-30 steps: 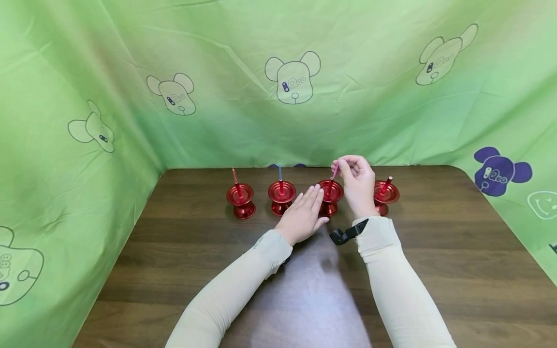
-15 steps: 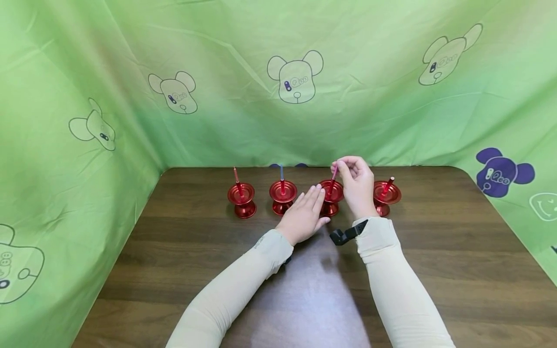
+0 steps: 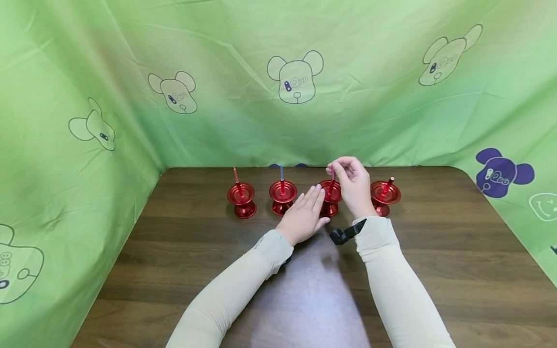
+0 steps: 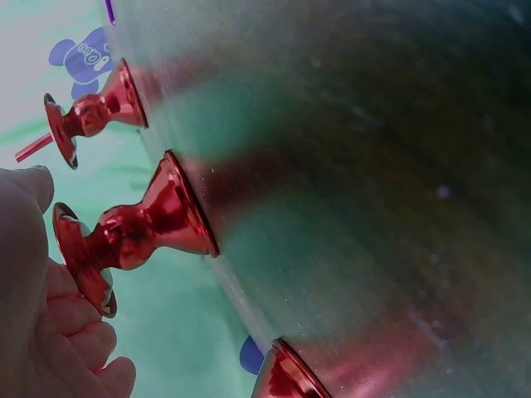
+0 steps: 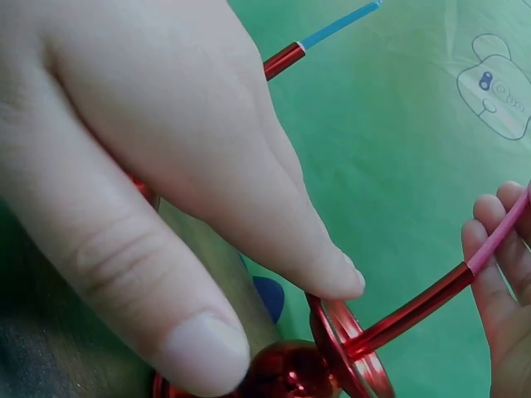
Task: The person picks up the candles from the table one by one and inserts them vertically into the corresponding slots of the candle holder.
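Third from the left in the row is a red metal candle holder (image 3: 329,210). My left hand (image 3: 302,217) lies with fingers extended, the fingertips against this holder's dish (image 5: 382,385). A pink thin candle (image 5: 500,234) is pinched between the thumb and fingers of my right hand (image 3: 354,189). Its lower end meets the top of the holder's red tube (image 5: 415,313); how deep it sits I cannot tell. The left wrist view has the same holder's base (image 4: 176,207) standing on the table.
To the left stand matching holders with a reddish candle (image 3: 236,174) and a blue candle (image 3: 281,172). On the far right is another red holder (image 3: 393,194) whose tube bears no candle. Behind the wooden table (image 3: 183,270) hangs a green printed cloth (image 3: 235,121).
My right hand has shifted slightly left, and the pink candle has gone from leaning right to nearly upright over the tube. My left hand has stayed on the holder.
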`<control>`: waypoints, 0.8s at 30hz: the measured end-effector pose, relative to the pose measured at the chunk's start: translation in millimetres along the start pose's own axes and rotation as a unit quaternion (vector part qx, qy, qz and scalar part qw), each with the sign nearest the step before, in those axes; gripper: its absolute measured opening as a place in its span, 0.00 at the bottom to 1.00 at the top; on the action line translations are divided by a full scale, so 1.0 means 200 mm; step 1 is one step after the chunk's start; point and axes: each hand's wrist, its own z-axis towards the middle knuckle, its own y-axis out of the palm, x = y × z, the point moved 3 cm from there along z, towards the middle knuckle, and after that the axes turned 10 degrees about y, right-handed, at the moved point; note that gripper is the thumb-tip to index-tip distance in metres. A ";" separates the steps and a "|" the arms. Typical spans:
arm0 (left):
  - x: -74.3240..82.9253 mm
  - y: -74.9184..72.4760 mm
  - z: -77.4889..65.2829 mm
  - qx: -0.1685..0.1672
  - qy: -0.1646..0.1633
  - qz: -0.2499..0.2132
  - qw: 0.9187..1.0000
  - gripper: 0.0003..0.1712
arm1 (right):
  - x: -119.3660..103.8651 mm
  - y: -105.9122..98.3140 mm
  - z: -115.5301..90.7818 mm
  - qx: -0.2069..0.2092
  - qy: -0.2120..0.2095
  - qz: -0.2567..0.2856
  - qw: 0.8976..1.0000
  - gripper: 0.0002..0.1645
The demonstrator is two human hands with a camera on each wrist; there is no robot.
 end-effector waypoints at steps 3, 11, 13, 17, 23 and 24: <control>0.00 0.00 0.00 -0.001 0.000 0.000 1.000 0.43 | 0.01 0.01 0.00 -0.007 -0.003 0.011 1.000 0.12; 0.00 0.01 0.00 -0.002 0.000 -0.004 1.000 0.43 | 0.02 0.01 0.00 0.006 0.010 0.046 0.999 0.08; 0.00 0.01 0.00 -0.004 0.000 -0.004 1.000 0.43 | 0.02 0.00 0.00 0.011 0.019 0.062 0.998 0.07; -0.01 0.01 0.00 -0.007 -0.003 -0.004 1.000 0.43 | 0.04 0.00 0.00 0.015 0.035 0.090 0.995 0.09; -0.01 0.02 0.01 -0.003 -0.001 -0.007 1.000 0.44 | 0.04 0.00 0.00 0.014 0.037 0.097 0.994 0.10; -0.01 0.02 0.01 -0.003 -0.001 -0.008 1.000 0.44 | 0.04 0.00 0.00 0.012 0.036 0.096 0.995 0.11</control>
